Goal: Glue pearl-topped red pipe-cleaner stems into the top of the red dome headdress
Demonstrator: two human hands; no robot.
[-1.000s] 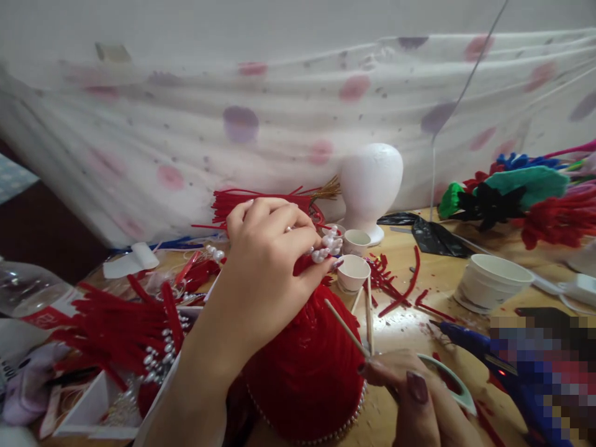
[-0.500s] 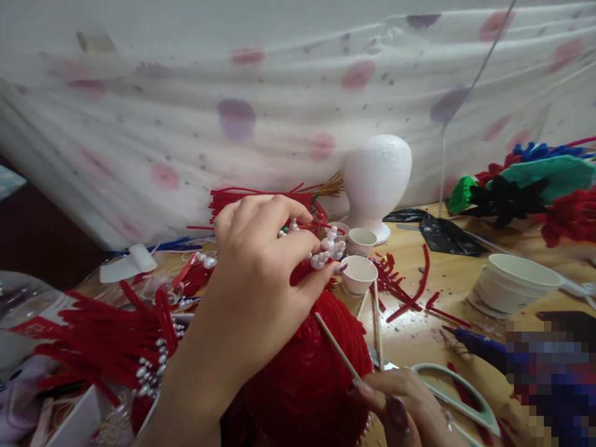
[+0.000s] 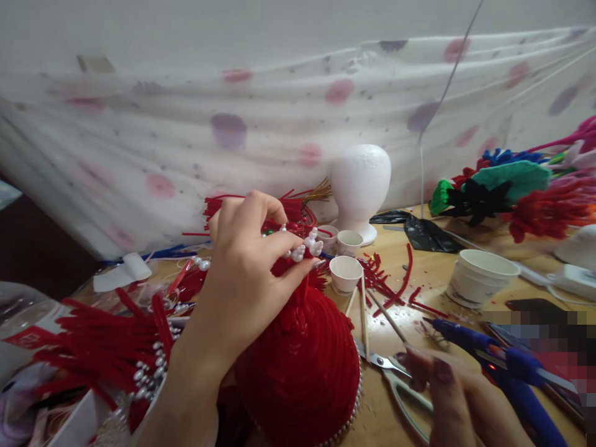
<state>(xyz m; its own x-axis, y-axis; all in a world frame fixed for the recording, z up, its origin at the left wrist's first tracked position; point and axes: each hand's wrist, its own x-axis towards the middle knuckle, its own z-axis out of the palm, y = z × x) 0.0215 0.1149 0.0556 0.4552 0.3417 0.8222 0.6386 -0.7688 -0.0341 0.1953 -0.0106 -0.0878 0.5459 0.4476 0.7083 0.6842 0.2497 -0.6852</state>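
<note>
A dome-shaped red headpiece (image 3: 305, 366), wrapped in fuzzy red rows with small pearls along its lower edge, stands before me. At its top, my left hand (image 3: 246, 267) is closed, thumb and index finger pinching an ornament with white pearl clusters (image 3: 313, 243); the exact grip point is partly hidden by the fingers. My right hand (image 3: 465, 391), at the lower right, is closed around a thin wooden stick (image 3: 386, 315), whose tip is clear of the headpiece. Below this hand lie light-handled scissors (image 3: 395, 379).
White paper cups (image 3: 346, 274) and a white foam head (image 3: 361, 186) stand behind. To the right are a blue glue gun (image 3: 484, 347), a larger cup stack (image 3: 482, 276) and fabric flowers (image 3: 531, 208). Red fuzzy stems (image 3: 102, 344) fill the left side.
My right hand has moved right, drawing the stick away from the headpiece's top. My left hand keeps its pinch on the pearl ornament. The view has turned slightly right.
</note>
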